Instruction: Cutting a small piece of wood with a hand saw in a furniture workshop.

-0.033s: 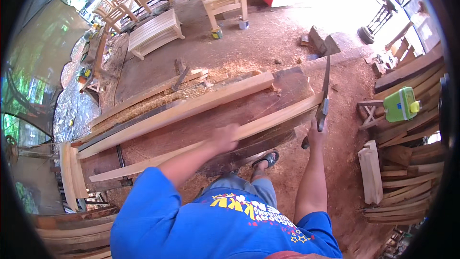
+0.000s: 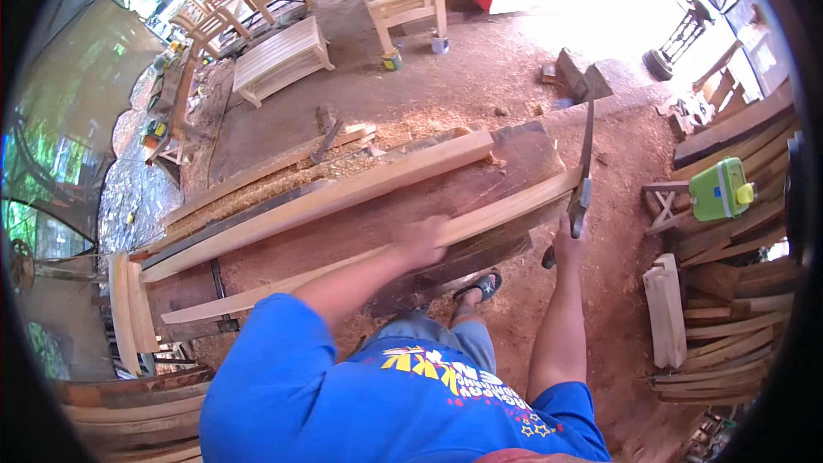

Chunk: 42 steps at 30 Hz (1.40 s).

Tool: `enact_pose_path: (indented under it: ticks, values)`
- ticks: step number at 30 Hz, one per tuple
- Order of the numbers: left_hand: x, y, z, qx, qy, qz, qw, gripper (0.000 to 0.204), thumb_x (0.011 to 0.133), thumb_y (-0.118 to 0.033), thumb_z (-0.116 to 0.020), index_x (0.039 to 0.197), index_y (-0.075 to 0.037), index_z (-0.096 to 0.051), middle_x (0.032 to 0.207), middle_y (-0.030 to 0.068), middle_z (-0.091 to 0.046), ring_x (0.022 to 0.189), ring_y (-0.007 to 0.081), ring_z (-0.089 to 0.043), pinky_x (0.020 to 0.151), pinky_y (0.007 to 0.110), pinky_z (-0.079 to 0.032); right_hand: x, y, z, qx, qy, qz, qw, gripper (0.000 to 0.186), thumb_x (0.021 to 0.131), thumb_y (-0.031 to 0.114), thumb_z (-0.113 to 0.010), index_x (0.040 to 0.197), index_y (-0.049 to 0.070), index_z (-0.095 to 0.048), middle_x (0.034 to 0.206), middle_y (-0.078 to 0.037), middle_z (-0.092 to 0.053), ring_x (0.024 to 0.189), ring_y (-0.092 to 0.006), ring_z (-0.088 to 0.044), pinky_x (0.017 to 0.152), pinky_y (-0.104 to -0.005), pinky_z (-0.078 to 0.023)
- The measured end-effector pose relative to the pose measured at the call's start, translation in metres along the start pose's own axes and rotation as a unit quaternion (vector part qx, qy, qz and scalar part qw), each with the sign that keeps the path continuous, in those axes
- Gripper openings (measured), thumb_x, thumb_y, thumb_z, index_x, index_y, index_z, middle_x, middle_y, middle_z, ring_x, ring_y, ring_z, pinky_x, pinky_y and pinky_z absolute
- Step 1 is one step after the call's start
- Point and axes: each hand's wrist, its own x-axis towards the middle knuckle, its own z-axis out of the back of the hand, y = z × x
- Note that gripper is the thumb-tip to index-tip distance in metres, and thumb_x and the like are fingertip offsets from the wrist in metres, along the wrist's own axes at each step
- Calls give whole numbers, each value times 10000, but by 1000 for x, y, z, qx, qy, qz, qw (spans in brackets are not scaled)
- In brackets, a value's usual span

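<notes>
My right hand [image 2: 568, 244] is closed around the handle of a handsaw [image 2: 586, 150]. The blade points away from me, beside the right end of a long, pale wooden board [image 2: 506, 205]. That board tapers toward its left end and lies slantwise along the near side of a dark wooden workbench [image 2: 343, 237]. Over the board's middle is my left hand [image 2: 422, 242], its fingers smeared by motion, so their grip is unclear. Parallel to the board, farther back on the bench, rests a thicker timber beam [image 2: 343, 197].
Wood shavings [image 2: 274, 180] lie behind the beam. At the right, a green drink cooler [image 2: 720, 189] sits on a small stool, near stacked planks [image 2: 729, 347] and an upright timber block [image 2: 663, 310]. A slatted low table [image 2: 283, 60] and wooden bench [image 2: 403, 0] stand farther back.
My left hand has shifted a little to the right along the board. My right hand and the saw keep nearly the same place at the board's end.
</notes>
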Motion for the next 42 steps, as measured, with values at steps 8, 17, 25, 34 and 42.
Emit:
enact_pose_path:
  ticks: [8, 17, 25, 34, 42]
  values:
    - [181, -153, -21, 25, 77, -105, 991, 943, 899, -205, -676, 1732, -311, -249, 1404, 234, -634, 1041, 444, -755, 893, 541, -619, -6, -31, -4, 0, 20, 61, 998, 452, 1033, 193, -697, 1426, -9, -602, 1254, -178, -690, 1193, -331, -660, 1049, -467, -499]
    - [191, -180, -11, 92, 133, -66, 985, 1047, 920, -313, -729, 1762, -373, -110, 1305, 236, -650, 1037, 400, -764, 919, 488, -636, -35, 27, -4, 6, -37, 126, 991, 507, 1073, 265, -695, 1494, 13, -563, 1243, -170, -682, 1126, -304, -675, 996, -417, -516]
    - [198, -184, -32, 107, 109, -109, 982, 1057, 931, -291, -723, 1758, -392, -72, 1284, 216, -662, 1129, 401, -740, 1011, 525, -587, -49, 85, 31, -69, -44, -16, 997, 502, 1080, 357, -674, 1451, 25, -615, 1066, -185, -738, 998, -235, -710, 883, -421, -556]
    - [207, -175, -20, 132, 120, -73, 981, 1073, 915, -290, -729, 1757, -372, -68, 1400, 234, -648, 1201, 431, -711, 1022, 544, -601, -345, 123, 90, -84, -58, -77, 992, 551, 1006, 158, -712, 1506, -17, -559, 1127, -214, -777, 1030, -297, -792, 894, -404, -602]
    - [201, -178, -30, 158, 141, -77, 974, 984, 951, -272, -649, 1764, -319, -96, 1377, 215, -646, 1058, 364, -767, 926, 505, -656, -147, 74, 38, -9, -68, 53, 996, 461, 1021, 200, -673, 1447, 38, -606, 1148, -236, -736, 1025, -393, -746, 882, -451, -571]
